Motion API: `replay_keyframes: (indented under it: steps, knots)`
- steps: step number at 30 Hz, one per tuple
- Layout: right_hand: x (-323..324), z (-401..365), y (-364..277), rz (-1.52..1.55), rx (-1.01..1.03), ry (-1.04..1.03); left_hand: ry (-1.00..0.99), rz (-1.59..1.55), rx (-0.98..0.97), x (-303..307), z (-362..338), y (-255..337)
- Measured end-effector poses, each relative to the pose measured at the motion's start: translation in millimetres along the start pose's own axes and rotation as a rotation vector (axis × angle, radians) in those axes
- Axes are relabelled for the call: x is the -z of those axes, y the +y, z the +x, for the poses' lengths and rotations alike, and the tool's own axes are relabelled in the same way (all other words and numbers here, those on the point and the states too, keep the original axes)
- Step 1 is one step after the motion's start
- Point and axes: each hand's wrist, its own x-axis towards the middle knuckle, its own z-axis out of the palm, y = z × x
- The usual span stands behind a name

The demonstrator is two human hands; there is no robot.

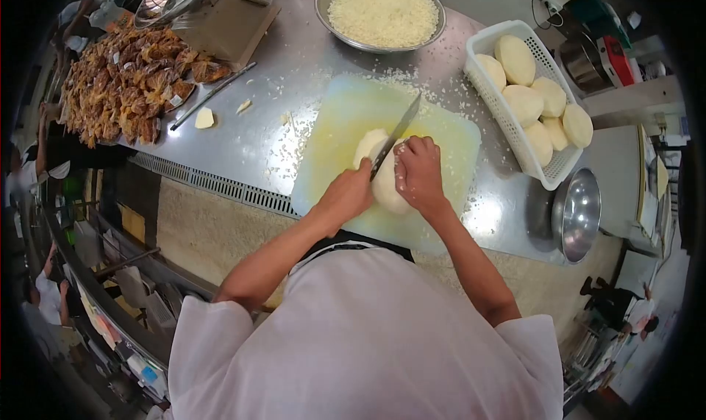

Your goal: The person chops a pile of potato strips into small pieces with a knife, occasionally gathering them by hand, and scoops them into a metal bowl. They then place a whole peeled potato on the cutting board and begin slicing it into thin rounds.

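Observation:
A pale peeled root vegetable (391, 196) lies on a translucent, yellow-stained cutting board (323, 144) in front of my body. My left hand (348, 198) is closed around the handle of a kitchen knife (398, 134), whose blade points away from me and to the right across the vegetable. Part of the vegetable shows to the left of the blade. With fingers curled, my right hand (420, 171) presses on the vegetable just right of the knife. Small white bits are scattered over the board.
A metal bowl (321, 15) of chopped white pieces stands beyond the board. At the right are a white basket (507, 115) of peeled vegetables and a steel bowl (581, 214). Browned meat pieces (125, 78) are heaped left, near a metal rod (213, 96). People are in the background.

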Motion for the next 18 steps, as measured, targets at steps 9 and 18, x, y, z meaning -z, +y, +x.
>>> replay_keyframes:
  steps: [9, 18]
  knots:
    - [-0.5, 3.1, -5.5, -0.095, 0.006, -0.035, -0.102, 0.025, 0.184, 33.2, -85.3, 32.8]
    - [-3.2, -1.2, -4.7, -0.116, -0.010, -0.057, -0.009, 0.022, 0.072, 30.8, -51.2, 33.3]
